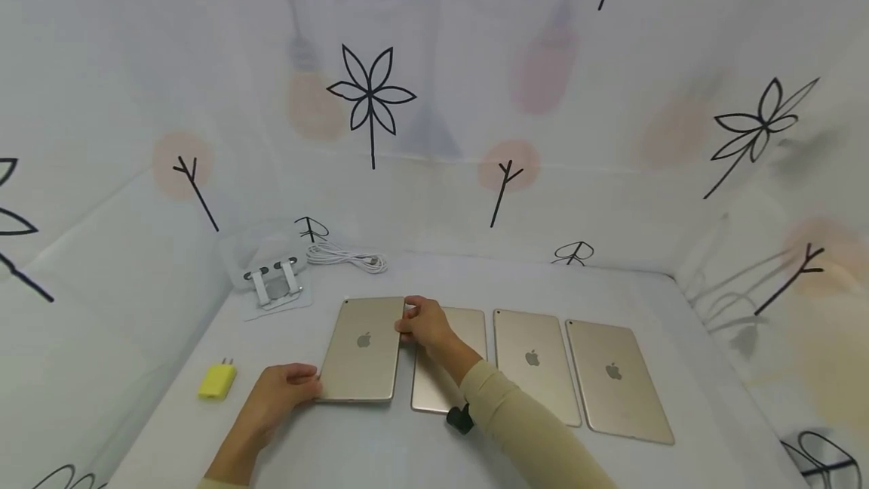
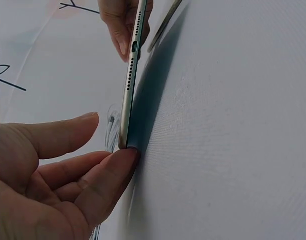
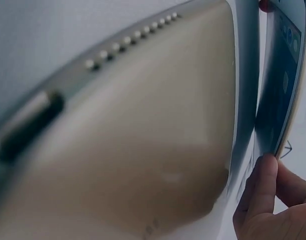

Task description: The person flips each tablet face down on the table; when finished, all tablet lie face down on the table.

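A gold tablet [image 1: 360, 350] lies back up, raised at a slant over the table, its shadow beneath it in the left wrist view. My right hand [image 1: 426, 324] pinches its far right corner between thumb and fingers; part of the lit screen [image 3: 283, 75] shows there in the right wrist view. At the near left corner, fingertips of my left hand [image 1: 280, 392] touch the edge, while the thumb [image 2: 68, 134] stands apart from it. Under my right forearm, a second gold tablet [image 1: 434, 387] is partly hidden.
Two more gold tablets, one middle right [image 1: 536, 368] and one far right [image 1: 621, 383], lie in the row. A yellow charger plug [image 1: 217, 381] sits at the left. Behind are a coiled white cable [image 1: 346, 256] and a clear packet with white strips [image 1: 277, 283]. Patterned cloth [image 1: 434, 96] walls the table.
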Motion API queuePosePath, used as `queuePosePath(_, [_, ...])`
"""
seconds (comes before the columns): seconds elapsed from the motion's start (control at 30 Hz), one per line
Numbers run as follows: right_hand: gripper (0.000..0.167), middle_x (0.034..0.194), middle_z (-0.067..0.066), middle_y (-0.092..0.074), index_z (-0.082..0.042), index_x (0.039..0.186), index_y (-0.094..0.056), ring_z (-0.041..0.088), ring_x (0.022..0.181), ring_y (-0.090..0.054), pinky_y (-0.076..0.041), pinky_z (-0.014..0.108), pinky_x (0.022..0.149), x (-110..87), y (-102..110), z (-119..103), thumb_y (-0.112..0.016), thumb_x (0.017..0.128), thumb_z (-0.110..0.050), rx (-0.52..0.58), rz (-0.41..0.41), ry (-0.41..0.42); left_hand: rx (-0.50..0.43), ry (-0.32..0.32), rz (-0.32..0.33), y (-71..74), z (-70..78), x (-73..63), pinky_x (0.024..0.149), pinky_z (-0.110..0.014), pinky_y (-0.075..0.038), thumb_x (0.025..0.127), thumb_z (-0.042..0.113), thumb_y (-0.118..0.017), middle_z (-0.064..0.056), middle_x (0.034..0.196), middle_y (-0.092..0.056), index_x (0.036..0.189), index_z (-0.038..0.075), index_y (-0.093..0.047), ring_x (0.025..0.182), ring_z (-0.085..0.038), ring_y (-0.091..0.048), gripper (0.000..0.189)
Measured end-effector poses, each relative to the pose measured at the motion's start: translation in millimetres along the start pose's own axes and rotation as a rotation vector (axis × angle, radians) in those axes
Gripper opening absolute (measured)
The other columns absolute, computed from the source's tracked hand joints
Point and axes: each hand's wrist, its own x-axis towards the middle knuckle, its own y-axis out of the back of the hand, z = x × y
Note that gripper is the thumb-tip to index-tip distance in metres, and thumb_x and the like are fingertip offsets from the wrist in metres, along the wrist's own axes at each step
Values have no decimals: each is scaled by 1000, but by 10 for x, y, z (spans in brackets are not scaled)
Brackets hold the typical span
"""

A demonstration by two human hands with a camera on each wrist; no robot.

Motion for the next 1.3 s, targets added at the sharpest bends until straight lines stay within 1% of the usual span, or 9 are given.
queuePosePath(0.3, [70, 93, 6, -58, 4, 148, -45, 14, 71, -62, -57, 21, 58, 32, -9, 19, -72, 84, 13, -27, 9, -4, 11, 18, 0, 23, 21, -44, 83, -37, -61, 93, 8, -70, -14, 105, -74, 125, -14, -62, 93, -21, -71, 40])
queuePosePath(0.6, [66, 90, 9, -62, 5, 145, -48, 13, 60, -60, -56, 22, 55, -15, -33, 78, -71, 83, 10, -162, 27, 20, 42, 15, -31, 18, -17, -82, 90, -40, -60, 97, 20, -68, -18, 117, -72, 131, -10, -61, 103, -23, -70, 46])
queuePosePath(0.7, [62, 89, 10, -64, 6, 142, -51, 13, 59, -61, -56, 23, 55, -27, -37, 60, -70, 83, 7, -240, 54, 43, 50, -2, -39, 14, -9, -101, 92, -42, -59, 99, 23, -66, -20, 122, -70, 132, -10, -60, 107, -24, -69, 47])
queuePosePath(0.83, [48, 77, 10, -69, 7, 132, -60, 14, 55, -62, -53, 26, 57, -35, -35, 8, -65, 85, -1, -460, 107, 124, 62, -19, -42, 10, -12, -95, 93, -43, -58, 100, 26, -64, -21, 124, -69, 133, -11, -59, 107, -26, -69, 49])
queuePosePath(0.97, [33, 81, 10, -73, 4, 115, -71, 18, 68, -64, -55, 34, 68, -38, -39, -20, -62, 86, -7, -659, 163, 199, 86, -13, -39, -4, -35, -88, 98, -46, -56, 101, 29, -62, -22, 127, -68, 135, -9, -58, 113, -29, -68, 52])
queuePosePath(1.07, [26, 95, 12, -74, 2, 106, -74, 24, 82, -65, -58, 41, 75, -35, -41, -13, -62, 86, -7, -722, 191, 240, 96, -12, -39, -15, -52, -92, 99, -46, -55, 101, 30, -61, -21, 129, -67, 135, -8, -58, 116, -29, -67, 52])
queuePosePath(1.13, [25, 100, 14, -75, 2, 105, -74, 25, 85, -65, -58, 43, 77, -26, -39, -5, -61, 87, -8, -738, 199, 256, 100, -16, -39, -19, -54, -98, 99, -46, -56, 101, 30, -61, -22, 130, -67, 135, -8, -59, 117, -30, -66, 51])
queuePosePath(1.2, [26, 95, 13, -75, 3, 106, -74, 23, 80, -67, -59, 40, 74, -12, -37, 6, -60, 87, -8, -727, 197, 260, 104, -14, -36, -18, -47, -103, 98, -46, -56, 102, 30, -60, -22, 130, -66, 135, -8, -59, 117, -30, -66, 51])
queuePosePath(1.3, [26, 78, 7, -73, 3, 106, -74, 17, 66, -66, -57, 33, 64, 7, -40, 11, -59, 88, -7, -692, 173, 249, 112, -2, -32, -2, -28, -109, 97, -46, -56, 102, 31, -60, -23, 131, -66, 136, -8, -58, 116, -30, -67, 52])
